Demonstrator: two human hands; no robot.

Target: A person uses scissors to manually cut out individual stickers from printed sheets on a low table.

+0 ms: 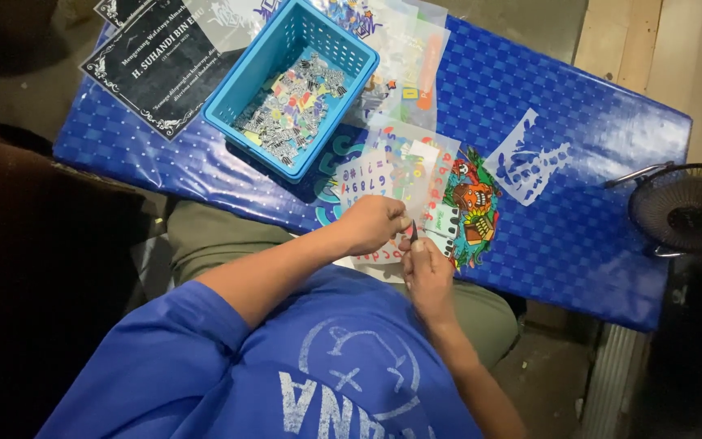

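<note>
**Sticker sheet pinched between both hands at the near edge of the desk**

Sticker sheet (400,175): in the head view, it lies on the blue checkered desk (578,219), its near end lifted toward you and caught between your two hands. It is a clear sheet printed with small coloured letters, numbers and shapes. Your left hand (374,223) comes in from the left with fingers curled, pinching the sheet's near edge. Your right hand (426,272) sits just nearer and to the right, thumb and fingertips closed on a small piece at that same edge; what exactly the piece is, you cannot tell, since it is too small. The two hands touch or nearly touch at the fingertips.

Just right of the sheet, a bright multicoloured cartoon sticker (473,207) lies on the desk, and farther right a pale cut-out sheet (530,158). Far and left of your hands stands a blue plastic basket (290,85) filled with small cut stickers. More clear sheets (412,49) are stacked beyond the basket, to the right. A black plaque with white lettering (160,61) lies at the far left corner. A small dark fan (688,207) stands off the desk's right end.
</note>
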